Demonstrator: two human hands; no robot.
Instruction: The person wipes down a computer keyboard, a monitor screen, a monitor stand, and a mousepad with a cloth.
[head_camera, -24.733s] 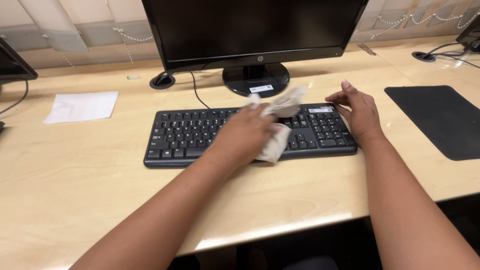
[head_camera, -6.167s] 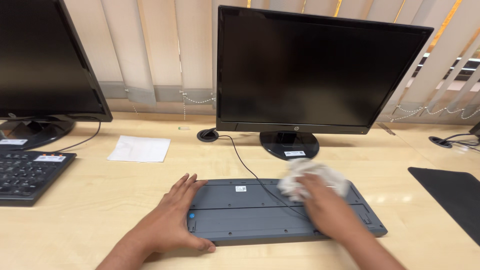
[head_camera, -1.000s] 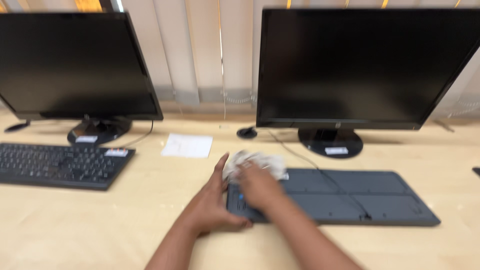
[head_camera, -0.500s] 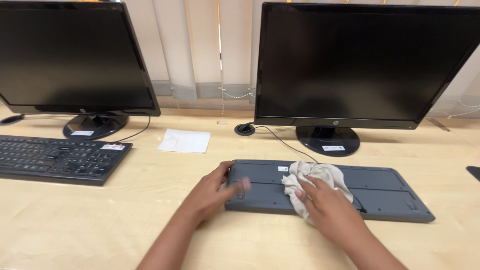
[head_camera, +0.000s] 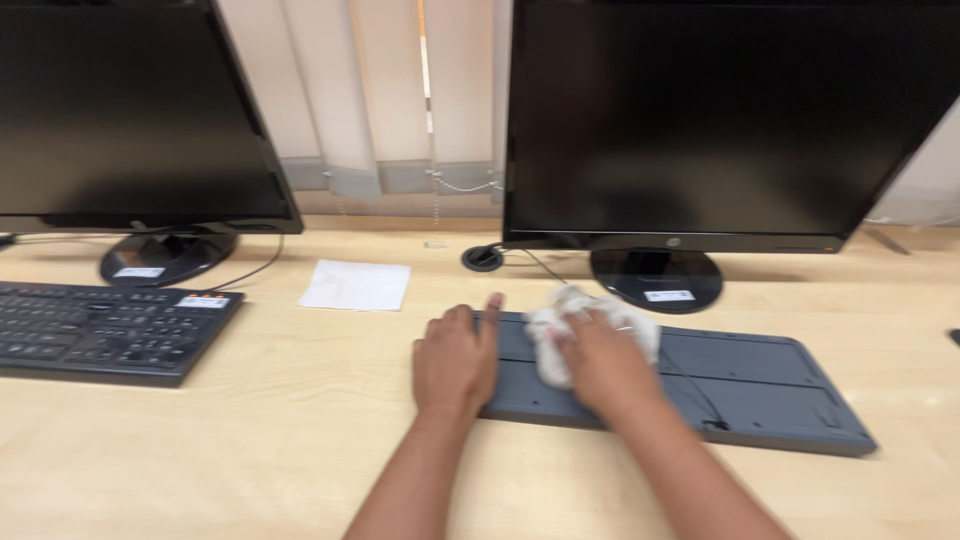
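Upturned grey keyboard (head_camera: 760, 385) lies face down on the pale wooden worktop (head_camera: 250, 450), in front of the right-hand black monitor (head_camera: 720, 120) and its round stand. A crumpled pale cloth (head_camera: 560, 330) sits on the keyboard's left part, under the right hand (head_camera: 600, 365), whose grip is curled down onto the cloth, pressing it against the grey underside. The left hand (head_camera: 455, 360) rests flat with fingers together, its grip open and holding nothing, laid over the keyboard's left end. Further left lie a white sheet of paper (head_camera: 355, 285), a second black keyboard (head_camera: 100, 330) with keys up, and another dark monitor (head_camera: 130, 110).
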